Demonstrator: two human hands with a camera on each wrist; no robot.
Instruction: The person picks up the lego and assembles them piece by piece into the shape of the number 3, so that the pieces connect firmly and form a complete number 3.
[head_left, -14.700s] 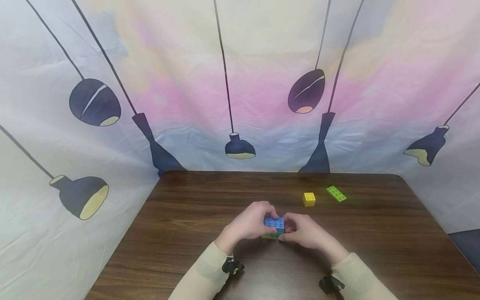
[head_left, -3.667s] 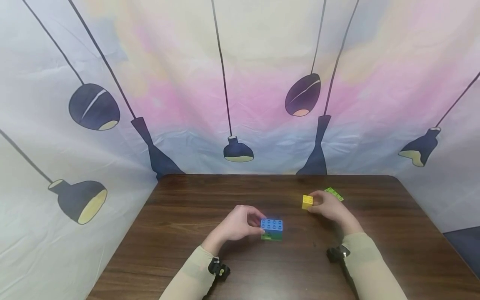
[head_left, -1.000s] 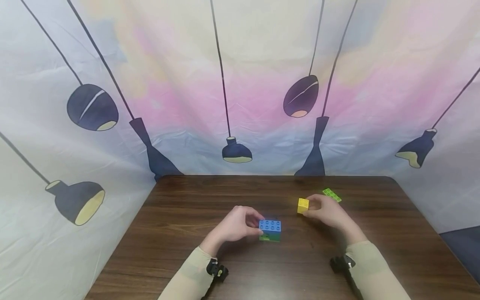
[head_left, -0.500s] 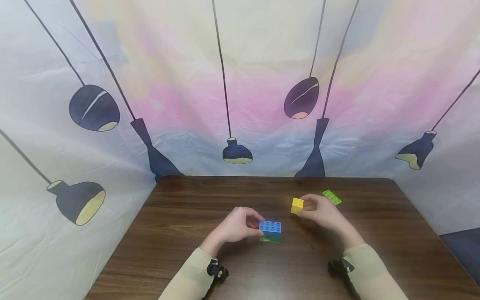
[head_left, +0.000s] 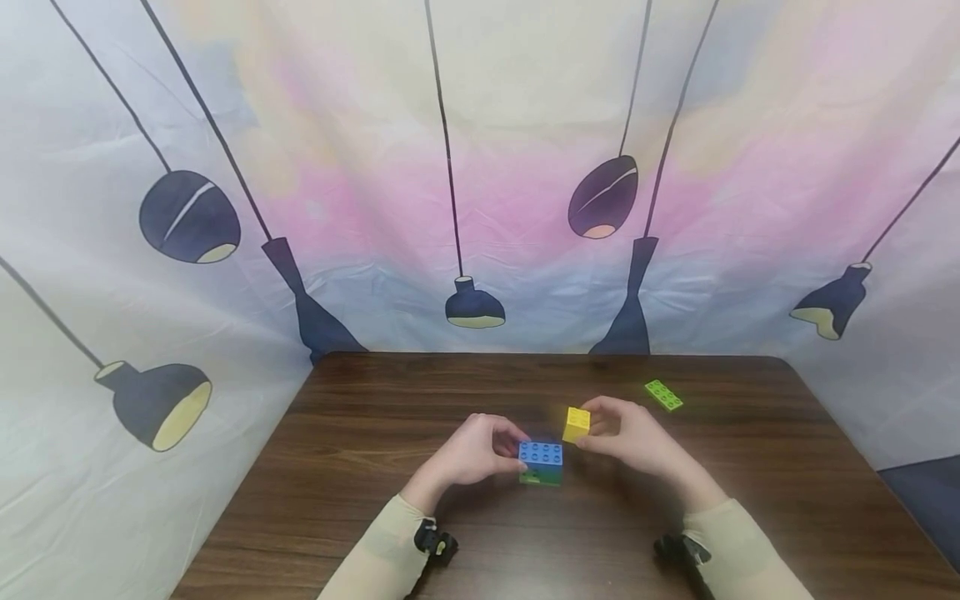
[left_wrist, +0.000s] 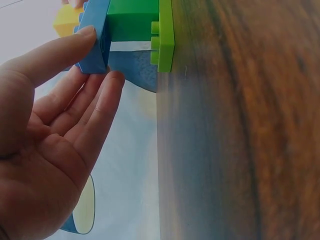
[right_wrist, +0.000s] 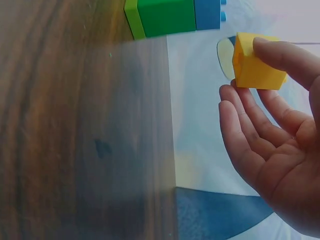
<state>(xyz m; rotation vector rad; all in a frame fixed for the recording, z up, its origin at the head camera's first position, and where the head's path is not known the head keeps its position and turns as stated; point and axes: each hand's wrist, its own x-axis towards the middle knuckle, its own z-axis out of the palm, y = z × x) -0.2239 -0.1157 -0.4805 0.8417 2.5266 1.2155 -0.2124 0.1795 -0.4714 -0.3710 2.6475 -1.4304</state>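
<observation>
A stack of toy building bricks stands on the table: a lime plate (left_wrist: pixel 166 37) at the bottom, a green brick (right_wrist: pixel 166 16) in the middle and a blue brick (head_left: pixel 540 452) on top, studs up. My left hand (head_left: pixel 472 452) pinches the blue brick's left end between thumb and fingers. In my right hand (head_left: pixel 628 435) a yellow brick (head_left: pixel 576 425) is pinched between thumb and fingertips. It hangs in the air just behind and right of the stack, a little above the blue studs and apart from them in the right wrist view.
Another lime plate (head_left: pixel 663 395) lies flat on the wooden table (head_left: pixel 360 433), behind my right hand. A cloth backdrop (head_left: pixel 525 167) with painted lamps hangs behind the table's far edge. Black wrist cameras sit on both sleeves.
My right hand has gone from the stack to the yellow brick at the back, lifted it and carried it left and nearer to the stack. My left hand still holds the stack's left end.
</observation>
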